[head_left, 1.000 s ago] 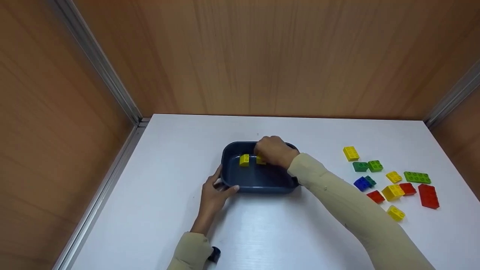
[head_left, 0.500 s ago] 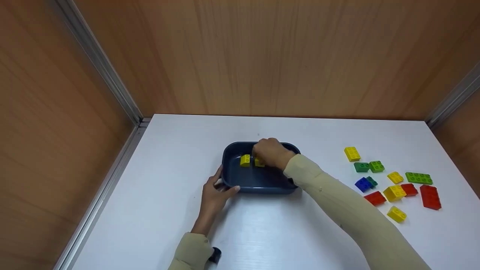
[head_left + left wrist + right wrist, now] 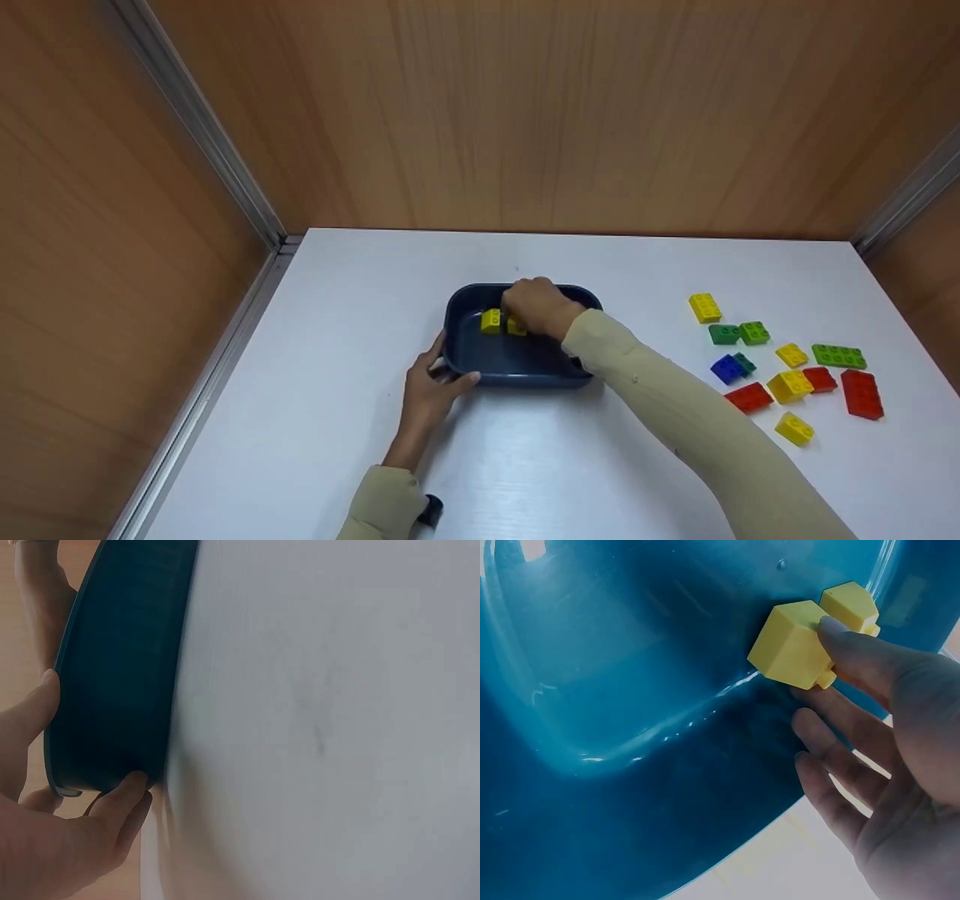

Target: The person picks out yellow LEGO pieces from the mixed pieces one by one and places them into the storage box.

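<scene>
A dark blue tray (image 3: 517, 364) sits on the white table. At its near left corner my left hand (image 3: 427, 390) grips it, thumb at the rim and fingers against the outer side, as the left wrist view shows. Inside the tray, my right hand (image 3: 541, 307) pinches a yellow toy brick (image 3: 791, 645) between thumb and index finger, down at the tray's bottom toward the far side. A second yellow brick (image 3: 490, 321) lies just left of it. In the head view the right hand partly covers the pinched brick.
On the table's right side lie loose toy bricks: several yellow, such as a far yellow brick (image 3: 705, 307), plus green (image 3: 838, 356), blue (image 3: 726, 369) and red (image 3: 862, 394) ones. A wooden panel (image 3: 570, 112) stands behind the table.
The right hand has slid slightly left with its yellow brick, narrowing the space to the other brick. My left hand stays on the tray.
</scene>
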Demonstrator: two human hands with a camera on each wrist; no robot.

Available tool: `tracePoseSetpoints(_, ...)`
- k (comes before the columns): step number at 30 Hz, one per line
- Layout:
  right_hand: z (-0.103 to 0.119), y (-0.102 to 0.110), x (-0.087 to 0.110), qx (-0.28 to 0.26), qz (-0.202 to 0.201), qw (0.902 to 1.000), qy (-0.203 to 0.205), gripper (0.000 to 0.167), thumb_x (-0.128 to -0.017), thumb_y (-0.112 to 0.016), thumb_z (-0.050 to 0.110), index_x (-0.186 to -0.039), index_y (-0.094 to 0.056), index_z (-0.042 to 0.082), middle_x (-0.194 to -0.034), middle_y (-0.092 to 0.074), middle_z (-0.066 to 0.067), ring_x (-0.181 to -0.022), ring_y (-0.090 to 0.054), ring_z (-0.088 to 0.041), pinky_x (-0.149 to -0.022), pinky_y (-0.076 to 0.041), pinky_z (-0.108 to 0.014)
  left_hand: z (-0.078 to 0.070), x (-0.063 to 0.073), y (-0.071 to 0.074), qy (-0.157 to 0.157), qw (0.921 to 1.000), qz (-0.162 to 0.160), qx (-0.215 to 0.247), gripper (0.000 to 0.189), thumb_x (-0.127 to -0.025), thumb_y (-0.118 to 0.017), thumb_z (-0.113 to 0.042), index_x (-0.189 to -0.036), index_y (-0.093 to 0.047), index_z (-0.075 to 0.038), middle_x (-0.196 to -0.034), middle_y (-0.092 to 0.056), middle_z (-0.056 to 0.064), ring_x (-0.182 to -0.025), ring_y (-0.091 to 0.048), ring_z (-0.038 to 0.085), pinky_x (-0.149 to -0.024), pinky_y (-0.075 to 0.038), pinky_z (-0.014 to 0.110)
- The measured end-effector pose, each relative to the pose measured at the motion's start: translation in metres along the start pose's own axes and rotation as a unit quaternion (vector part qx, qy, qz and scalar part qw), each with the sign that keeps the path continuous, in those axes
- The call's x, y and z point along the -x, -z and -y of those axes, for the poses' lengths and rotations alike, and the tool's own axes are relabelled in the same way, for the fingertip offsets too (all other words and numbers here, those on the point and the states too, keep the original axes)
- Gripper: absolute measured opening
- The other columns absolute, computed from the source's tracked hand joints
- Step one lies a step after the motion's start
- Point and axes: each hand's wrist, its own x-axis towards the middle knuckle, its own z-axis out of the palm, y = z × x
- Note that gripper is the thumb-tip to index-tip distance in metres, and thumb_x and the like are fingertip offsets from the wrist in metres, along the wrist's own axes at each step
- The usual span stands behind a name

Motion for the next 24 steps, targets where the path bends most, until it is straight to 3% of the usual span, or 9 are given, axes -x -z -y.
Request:
tracePoseSetpoints(11, 0.003, 0.004, 0.005, -0.019, -0.005, 0.9998, -0.008, 0.026, -0.1, -0.072, 0.005, -0.125, -0.078, 0.005, -0.125, -0.076, -0.013, -0.115, -0.072, -0.029, -0.104, -0.058, -0.042, -0.001, -0.001, -0.002, 0.004, 0.9999, -0.007, -0.008, 0.088, -0.088, -0.086, -0.011, -0.164, -0.042, -0.017, -0.156, -0.049, 0.021, -0.13, -0.057, 0.039, -0.108, -0.054, 0.042)
tracePoseSetpoints(24, 0.003, 0.019, 0.024, -0.024, -0.045, 0.9987, 0.011, 0.027, -0.097, -0.077, 0.007, -0.123, -0.078, 0.003, -0.118, -0.078, -0.012, -0.107, -0.073, -0.028, -0.102, -0.058, -0.045, -0.002, -0.001, -0.003, 0.013, 0.9998, -0.011, -0.01, 0.088, -0.088, -0.086, -0.012, -0.164, -0.042, -0.021, -0.158, -0.047, 0.02, -0.134, -0.056, 0.038, -0.11, -0.054, 0.043)
